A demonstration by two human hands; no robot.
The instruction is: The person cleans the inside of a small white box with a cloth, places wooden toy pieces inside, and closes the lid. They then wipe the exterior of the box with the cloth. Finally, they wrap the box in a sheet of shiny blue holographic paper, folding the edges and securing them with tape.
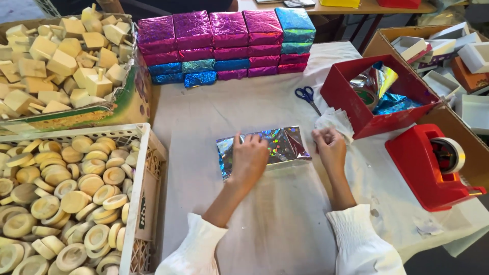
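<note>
The left hand (pixel 248 159) presses flat, fingers spread, on the foil-wrapped box (pixel 265 148) at the bench (pixel 285 224) middle; the right hand (pixel 330 147) pinches its end flap. Folding goes best with foil pulled taut and creased sharply before taping.

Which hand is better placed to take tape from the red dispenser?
The right hand, probably. It rests at the right edge of the foil-wrapped parcel, nearer the red tape dispenser. The left hand presses flat on the parcel, holding the foil down.
</note>
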